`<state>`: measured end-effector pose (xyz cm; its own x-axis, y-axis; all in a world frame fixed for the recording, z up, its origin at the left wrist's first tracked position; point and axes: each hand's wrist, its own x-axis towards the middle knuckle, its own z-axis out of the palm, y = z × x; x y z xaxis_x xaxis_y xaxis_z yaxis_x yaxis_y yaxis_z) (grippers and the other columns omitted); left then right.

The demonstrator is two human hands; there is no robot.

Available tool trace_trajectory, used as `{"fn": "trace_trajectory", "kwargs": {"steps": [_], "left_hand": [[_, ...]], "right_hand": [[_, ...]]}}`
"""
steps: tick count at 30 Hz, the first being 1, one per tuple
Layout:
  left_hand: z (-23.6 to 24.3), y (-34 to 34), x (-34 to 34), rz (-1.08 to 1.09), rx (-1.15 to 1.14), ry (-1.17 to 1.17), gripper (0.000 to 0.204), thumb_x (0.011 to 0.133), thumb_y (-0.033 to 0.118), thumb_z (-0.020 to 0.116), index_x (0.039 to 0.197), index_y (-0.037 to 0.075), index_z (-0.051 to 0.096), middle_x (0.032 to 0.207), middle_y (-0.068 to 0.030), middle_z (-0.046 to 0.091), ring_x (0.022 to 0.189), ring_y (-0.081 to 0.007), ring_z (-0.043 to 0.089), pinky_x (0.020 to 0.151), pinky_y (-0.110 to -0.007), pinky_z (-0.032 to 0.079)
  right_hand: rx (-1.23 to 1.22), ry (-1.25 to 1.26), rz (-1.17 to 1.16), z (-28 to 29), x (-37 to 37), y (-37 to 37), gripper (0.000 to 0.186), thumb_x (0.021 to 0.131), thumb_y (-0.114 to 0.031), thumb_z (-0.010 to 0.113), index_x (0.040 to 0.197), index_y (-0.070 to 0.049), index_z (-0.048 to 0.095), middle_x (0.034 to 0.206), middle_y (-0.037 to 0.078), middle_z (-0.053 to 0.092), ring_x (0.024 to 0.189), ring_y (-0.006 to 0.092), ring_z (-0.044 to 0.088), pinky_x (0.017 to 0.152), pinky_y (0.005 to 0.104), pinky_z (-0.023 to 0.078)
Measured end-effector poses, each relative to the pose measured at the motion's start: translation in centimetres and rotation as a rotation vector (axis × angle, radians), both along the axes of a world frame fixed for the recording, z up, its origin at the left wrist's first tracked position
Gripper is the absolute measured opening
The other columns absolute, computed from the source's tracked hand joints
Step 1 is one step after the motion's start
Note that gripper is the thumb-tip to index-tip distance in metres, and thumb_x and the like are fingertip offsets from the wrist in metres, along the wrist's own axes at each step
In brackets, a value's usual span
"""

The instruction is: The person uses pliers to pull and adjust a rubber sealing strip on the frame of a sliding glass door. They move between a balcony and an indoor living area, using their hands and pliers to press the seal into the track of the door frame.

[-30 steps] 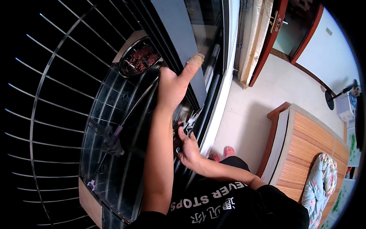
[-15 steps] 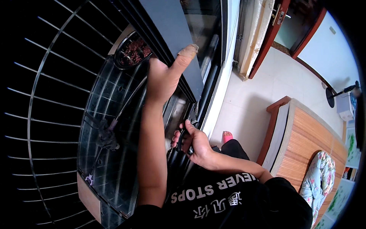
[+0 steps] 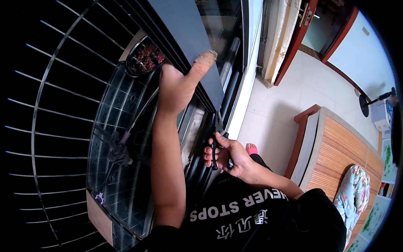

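Observation:
My left hand [image 3: 178,89] is closed around the edge of a grey window sash [image 3: 184,31]. Its thumb, wrapped in a tan covering at the tip, lies across the sash's face, while the fingers are hidden behind the edge. Lower down, my right hand [image 3: 237,157] holds pliers [image 3: 219,127] by their black handles, which stand somewhat apart. The pliers' jaws point up at the sash's bottom corner, beside the dark window track [image 3: 196,161]. Whether the jaws grip anything there is too small to tell.
Left of the window, a metal guard rail [image 3: 37,105] curves around a ledge holding a black pot [image 3: 145,59] and a thin stick with dark cloth [image 3: 119,153]. To the right are a wooden bed [image 3: 331,147] with a floral cloth [image 3: 353,189], a red-brown door [image 3: 296,40] and a fan [image 3: 364,107].
My right hand has shifted right and turned, so the pliers stand more upright with their handles more visible and farther apart. My left hand stays on the sash, nearly unmoved.

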<state>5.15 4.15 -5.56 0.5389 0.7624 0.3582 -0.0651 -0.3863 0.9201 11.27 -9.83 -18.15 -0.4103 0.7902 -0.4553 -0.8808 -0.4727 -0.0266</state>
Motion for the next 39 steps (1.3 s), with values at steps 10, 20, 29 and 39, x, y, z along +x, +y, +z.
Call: {"fn": "trace_trajectory", "kwargs": {"steps": [10, 20, 29, 39], "left_hand": [[-0.7, 0.0, 1.0, 0.023, -0.001, -0.195, 0.015, 0.080, 0.016, 0.062, 0.081, 0.001, 0.058, 0.072, 0.0023, 0.055, 0.064, -0.0048, 0.049, 0.059, -0.020, 0.040], [-0.7, -0.2, 0.5, -0.010, -0.031, -0.060, 0.046, 0.082, 0.022, 0.058, 0.117, -0.001, 0.041, 0.108, -0.0089, 0.049, 0.100, -0.0157, 0.048, 0.090, -0.030, 0.036], [-0.6, -0.3, 0.6, -0.035, -0.049, -0.136, 0.032, 0.083, 0.015, 0.057, 0.109, -0.002, 0.049, 0.102, -0.0046, 0.052, 0.094, -0.0114, 0.049, 0.086, -0.026, 0.037], [-0.6, -0.2, 0.5, -0.055, -0.045, -0.110, 0.030, 0.083, 0.017, 0.058, 0.106, -0.001, 0.052, 0.099, -0.0041, 0.054, 0.091, -0.0105, 0.050, 0.083, -0.026, 0.038]], "right_hand": [[0.172, 0.013, 0.211, -0.2, 1.3, -1.7, 0.035, 0.092, -0.025, 0.033, 0.118, -0.003, 0.040, 0.116, 0.020, 0.048, 0.111, 0.0296, 0.046, 0.090, 0.0523, 0.039], [0.219, -0.002, 0.101, 0.1, -0.1, -2.0, 0.034, 0.093, -0.022, 0.032, 0.120, -0.001, 0.033, 0.120, 0.023, 0.044, 0.115, 0.0314, 0.042, 0.091, 0.0522, 0.039], [0.151, -0.076, 0.014, -0.1, -1.2, -0.8, 0.033, 0.093, -0.023, 0.033, 0.117, -0.001, 0.036, 0.114, 0.022, 0.048, 0.109, 0.0302, 0.048, 0.089, 0.0510, 0.042], [-0.021, -0.260, -0.076, -0.1, -2.6, 0.5, 0.025, 0.090, -0.029, 0.043, 0.087, -0.005, 0.047, 0.076, 0.008, 0.056, 0.066, 0.0188, 0.057, 0.056, 0.0324, 0.051]]}}
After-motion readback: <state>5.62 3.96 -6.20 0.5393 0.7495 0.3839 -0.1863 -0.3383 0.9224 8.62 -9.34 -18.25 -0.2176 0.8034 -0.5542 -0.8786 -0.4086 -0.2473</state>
